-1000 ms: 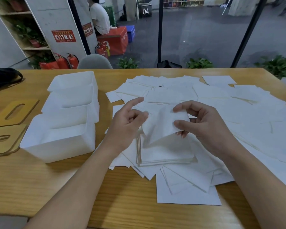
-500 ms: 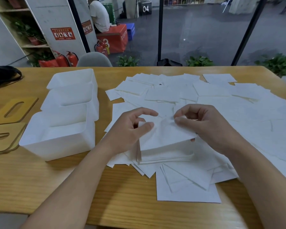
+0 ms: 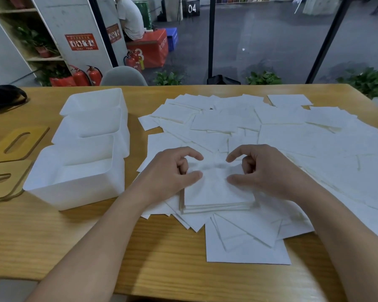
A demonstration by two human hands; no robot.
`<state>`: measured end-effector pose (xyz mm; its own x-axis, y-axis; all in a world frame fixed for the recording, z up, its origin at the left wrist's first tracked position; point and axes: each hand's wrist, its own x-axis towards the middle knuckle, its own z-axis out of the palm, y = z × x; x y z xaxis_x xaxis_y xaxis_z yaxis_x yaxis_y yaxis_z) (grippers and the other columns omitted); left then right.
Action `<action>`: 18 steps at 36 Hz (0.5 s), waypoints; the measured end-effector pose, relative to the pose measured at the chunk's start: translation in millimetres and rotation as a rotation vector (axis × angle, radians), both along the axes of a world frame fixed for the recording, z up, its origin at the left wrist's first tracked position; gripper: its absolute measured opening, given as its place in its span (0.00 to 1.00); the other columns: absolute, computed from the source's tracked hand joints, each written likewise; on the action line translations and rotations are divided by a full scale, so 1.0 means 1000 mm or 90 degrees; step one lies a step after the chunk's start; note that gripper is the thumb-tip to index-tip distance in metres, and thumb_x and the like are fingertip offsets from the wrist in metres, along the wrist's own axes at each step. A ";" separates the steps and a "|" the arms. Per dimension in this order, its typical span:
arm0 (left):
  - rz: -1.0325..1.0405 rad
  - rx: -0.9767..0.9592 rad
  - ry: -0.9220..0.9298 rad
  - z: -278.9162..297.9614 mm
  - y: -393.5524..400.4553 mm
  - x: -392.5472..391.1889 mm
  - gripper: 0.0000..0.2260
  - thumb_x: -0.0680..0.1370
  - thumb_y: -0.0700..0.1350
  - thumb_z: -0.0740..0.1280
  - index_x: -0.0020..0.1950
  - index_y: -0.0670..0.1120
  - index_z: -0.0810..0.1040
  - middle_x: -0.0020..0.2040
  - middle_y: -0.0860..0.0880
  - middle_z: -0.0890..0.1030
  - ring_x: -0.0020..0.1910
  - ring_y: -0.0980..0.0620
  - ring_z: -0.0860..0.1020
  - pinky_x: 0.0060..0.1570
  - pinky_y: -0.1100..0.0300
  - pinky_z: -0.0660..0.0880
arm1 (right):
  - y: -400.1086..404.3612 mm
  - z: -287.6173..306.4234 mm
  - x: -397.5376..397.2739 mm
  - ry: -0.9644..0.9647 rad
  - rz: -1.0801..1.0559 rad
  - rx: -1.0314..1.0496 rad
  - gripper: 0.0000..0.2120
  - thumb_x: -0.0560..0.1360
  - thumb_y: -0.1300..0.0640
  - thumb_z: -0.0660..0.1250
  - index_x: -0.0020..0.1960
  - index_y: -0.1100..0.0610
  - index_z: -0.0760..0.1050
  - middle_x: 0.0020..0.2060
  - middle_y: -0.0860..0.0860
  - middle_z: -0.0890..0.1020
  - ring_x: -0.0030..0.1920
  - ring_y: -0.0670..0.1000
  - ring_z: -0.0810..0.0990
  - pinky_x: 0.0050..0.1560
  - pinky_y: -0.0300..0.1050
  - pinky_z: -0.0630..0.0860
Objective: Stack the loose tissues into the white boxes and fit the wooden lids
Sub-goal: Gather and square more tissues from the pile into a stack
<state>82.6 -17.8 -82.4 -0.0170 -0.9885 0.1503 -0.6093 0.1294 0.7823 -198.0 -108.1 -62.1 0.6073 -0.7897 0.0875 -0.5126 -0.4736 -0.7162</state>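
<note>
Hands press thumbs onto small squared stack of white tissues, fingers curled, pinching nothing; bare wooden tabletop lies nearside, white plastic boxes leftward.

The table is pale wood with a clear straight grain and a smooth, faintly satin finish. On its left part, the white boxes look like matt, slightly translucent plastic with smooth walls. At the table's left edge, the lids are flat yellowish wood with cleanly cut slots and a dull finish. The tissues spread over the table's right part are thin, soft, matt white paper, lightly creased; the stack shows cream-toned layered edges.
</note>
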 end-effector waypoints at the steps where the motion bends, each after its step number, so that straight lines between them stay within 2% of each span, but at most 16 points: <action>1: 0.017 -0.016 -0.005 -0.001 -0.001 0.001 0.09 0.79 0.56 0.77 0.58 0.63 0.84 0.34 0.55 0.75 0.32 0.58 0.72 0.37 0.68 0.71 | 0.000 0.000 -0.001 -0.005 -0.009 -0.016 0.13 0.71 0.46 0.81 0.52 0.39 0.81 0.29 0.45 0.77 0.29 0.43 0.73 0.31 0.34 0.70; 4: 0.076 -0.075 -0.028 -0.004 -0.005 0.002 0.02 0.81 0.55 0.75 0.53 0.61 0.86 0.40 0.55 0.80 0.37 0.57 0.76 0.40 0.68 0.72 | -0.003 0.002 -0.002 -0.034 -0.055 -0.060 0.12 0.70 0.46 0.82 0.49 0.42 0.81 0.29 0.45 0.76 0.29 0.43 0.73 0.32 0.35 0.70; 6: 0.083 -0.080 -0.078 -0.005 -0.011 0.002 0.04 0.84 0.54 0.72 0.55 0.61 0.87 0.49 0.59 0.82 0.51 0.58 0.79 0.49 0.69 0.73 | -0.003 0.002 0.000 -0.052 -0.084 -0.076 0.10 0.72 0.46 0.82 0.47 0.43 0.81 0.28 0.46 0.74 0.29 0.43 0.72 0.33 0.37 0.70; 8: 0.058 -0.062 -0.139 -0.004 -0.020 0.001 0.08 0.87 0.54 0.68 0.61 0.59 0.87 0.62 0.65 0.80 0.66 0.61 0.73 0.60 0.71 0.70 | -0.001 0.001 0.003 -0.063 -0.094 -0.084 0.08 0.74 0.46 0.80 0.45 0.44 0.81 0.29 0.50 0.75 0.29 0.43 0.72 0.34 0.38 0.70; 10: 0.033 -0.046 -0.203 -0.003 -0.029 -0.001 0.12 0.88 0.55 0.65 0.64 0.58 0.87 0.72 0.66 0.77 0.74 0.60 0.67 0.70 0.64 0.66 | 0.003 -0.001 0.008 -0.057 -0.084 -0.085 0.07 0.76 0.45 0.79 0.44 0.44 0.81 0.29 0.49 0.76 0.29 0.43 0.72 0.33 0.36 0.69; 12: 0.009 -0.027 -0.254 -0.001 -0.035 -0.003 0.14 0.89 0.56 0.62 0.62 0.57 0.87 0.77 0.63 0.75 0.76 0.57 0.65 0.75 0.53 0.66 | 0.005 -0.003 0.010 -0.048 -0.065 -0.077 0.07 0.76 0.45 0.78 0.44 0.43 0.82 0.28 0.46 0.76 0.29 0.43 0.73 0.32 0.35 0.69; 13: -0.001 -0.019 -0.268 0.000 -0.038 -0.005 0.14 0.89 0.55 0.61 0.61 0.56 0.87 0.77 0.62 0.75 0.76 0.57 0.64 0.76 0.51 0.66 | 0.006 -0.004 0.011 -0.047 -0.058 -0.072 0.07 0.77 0.44 0.78 0.44 0.43 0.82 0.28 0.44 0.76 0.29 0.43 0.73 0.32 0.35 0.69; 18: -0.025 -0.004 -0.290 0.001 -0.045 -0.004 0.17 0.91 0.53 0.58 0.76 0.59 0.80 0.78 0.63 0.74 0.71 0.64 0.63 0.70 0.62 0.62 | 0.005 -0.004 0.012 -0.033 -0.036 -0.060 0.06 0.78 0.45 0.78 0.44 0.42 0.83 0.28 0.43 0.76 0.29 0.43 0.73 0.32 0.35 0.69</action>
<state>78.9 -63.3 -81.1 -0.1203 -0.9849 0.1248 -0.8856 0.1632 0.4348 -186.0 -103.0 -66.2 0.5547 -0.8095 0.1922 -0.5043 -0.5109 -0.6962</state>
